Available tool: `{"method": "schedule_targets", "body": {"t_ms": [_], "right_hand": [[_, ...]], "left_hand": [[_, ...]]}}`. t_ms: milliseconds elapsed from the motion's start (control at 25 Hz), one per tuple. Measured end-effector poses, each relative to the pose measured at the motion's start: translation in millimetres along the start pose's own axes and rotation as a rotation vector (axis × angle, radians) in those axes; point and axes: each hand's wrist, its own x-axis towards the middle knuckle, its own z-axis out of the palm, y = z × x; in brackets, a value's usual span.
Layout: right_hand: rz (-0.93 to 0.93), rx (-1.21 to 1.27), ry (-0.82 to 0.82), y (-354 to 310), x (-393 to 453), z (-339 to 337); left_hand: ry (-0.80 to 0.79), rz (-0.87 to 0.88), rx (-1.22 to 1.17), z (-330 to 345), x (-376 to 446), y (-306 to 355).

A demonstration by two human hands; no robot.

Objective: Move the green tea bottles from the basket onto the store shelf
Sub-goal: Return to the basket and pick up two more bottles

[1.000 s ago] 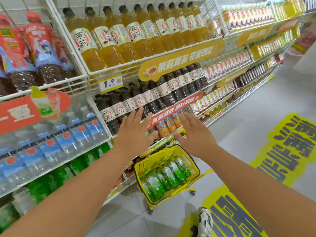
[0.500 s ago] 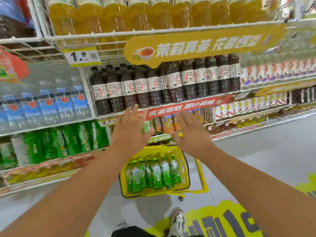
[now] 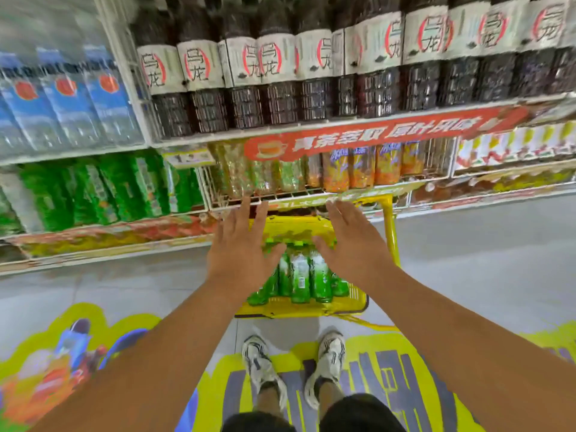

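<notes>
Basket holds green tea bottles; left hand, right hand above, fingers spread, gripping nothing.

Grey tile floor w/ big yellow floor decal; white wire racks stacked w/ drinks, red promo strip along one rack edge, bright even store light

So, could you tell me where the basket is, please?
The basket sits on the floor at centre, just ahead of the shoes, below both open hands.
</notes>
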Motion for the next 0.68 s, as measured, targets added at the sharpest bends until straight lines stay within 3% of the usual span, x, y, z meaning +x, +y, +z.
{"method": "schedule_targets", "body": {"t_ms": [520,680], "right_hand": [[0.334,0.284,-0.333,39.7,61.5,273.5],[0.432,0.34,-0.308,32.0,68.7,319.5]], "left_hand": [[-0.247,-0.327,-0.184,250.6,30.1,-44.9],[-0.266,-0.456,-0.266,300.1,40.3,-47.1]]}}
